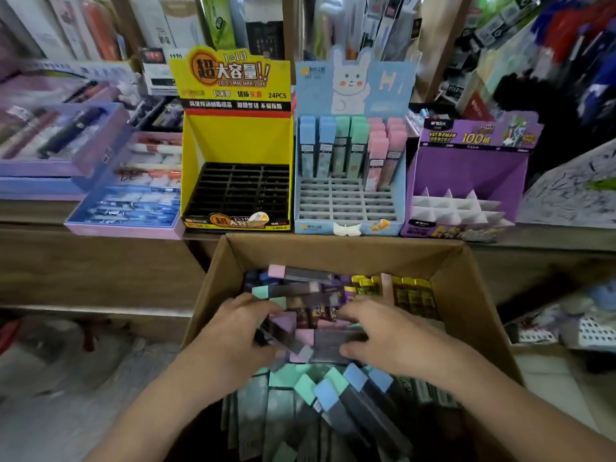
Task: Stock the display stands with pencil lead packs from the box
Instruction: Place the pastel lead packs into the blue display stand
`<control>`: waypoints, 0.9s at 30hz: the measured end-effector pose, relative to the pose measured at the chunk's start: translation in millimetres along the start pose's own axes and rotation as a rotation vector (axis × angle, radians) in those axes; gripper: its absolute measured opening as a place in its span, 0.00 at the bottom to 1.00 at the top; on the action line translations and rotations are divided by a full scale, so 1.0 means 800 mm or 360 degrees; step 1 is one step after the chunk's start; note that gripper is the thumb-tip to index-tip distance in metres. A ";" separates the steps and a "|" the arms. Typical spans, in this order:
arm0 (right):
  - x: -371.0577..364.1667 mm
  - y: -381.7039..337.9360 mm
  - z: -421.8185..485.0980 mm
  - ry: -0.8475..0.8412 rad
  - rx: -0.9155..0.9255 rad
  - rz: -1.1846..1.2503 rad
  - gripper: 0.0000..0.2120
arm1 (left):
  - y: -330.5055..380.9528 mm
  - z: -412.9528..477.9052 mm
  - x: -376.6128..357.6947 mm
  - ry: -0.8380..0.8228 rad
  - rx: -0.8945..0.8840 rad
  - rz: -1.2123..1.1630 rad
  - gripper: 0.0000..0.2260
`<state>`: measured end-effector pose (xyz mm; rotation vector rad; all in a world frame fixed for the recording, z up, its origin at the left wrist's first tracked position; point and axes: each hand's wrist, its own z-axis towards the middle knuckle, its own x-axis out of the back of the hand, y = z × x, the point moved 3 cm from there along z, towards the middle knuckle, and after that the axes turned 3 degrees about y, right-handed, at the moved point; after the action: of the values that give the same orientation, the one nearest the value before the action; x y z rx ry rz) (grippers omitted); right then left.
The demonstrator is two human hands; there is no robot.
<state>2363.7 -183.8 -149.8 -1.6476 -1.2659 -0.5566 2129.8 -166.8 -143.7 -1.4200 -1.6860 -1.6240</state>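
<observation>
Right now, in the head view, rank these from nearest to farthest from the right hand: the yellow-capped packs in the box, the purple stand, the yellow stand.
From the right hand:
1. Yellow-capped packs, in the box's far right corner, just beyond the hand.
2. Purple stand, on the shelf, right of the blue stand.
3. Yellow stand, on the shelf, far left of the three, its slots empty.

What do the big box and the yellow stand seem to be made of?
The box looks like plain brown cardboard, matt, with raw folded walls. The yellow stand seems to be printed card with a slight sheen; its black slotted tray looks like moulded plastic, though that is less sure.
</observation>
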 end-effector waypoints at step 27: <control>-0.006 -0.014 0.020 -0.0241 0.0134 0.0057 0.28 | 0.000 0.014 -0.027 -0.0091 -0.0130 0.0015 0.23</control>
<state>2348.9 -172.2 -156.4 -1.6636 -1.3476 -0.3575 2142.4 -164.7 -164.7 -1.5252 -1.6584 -1.6797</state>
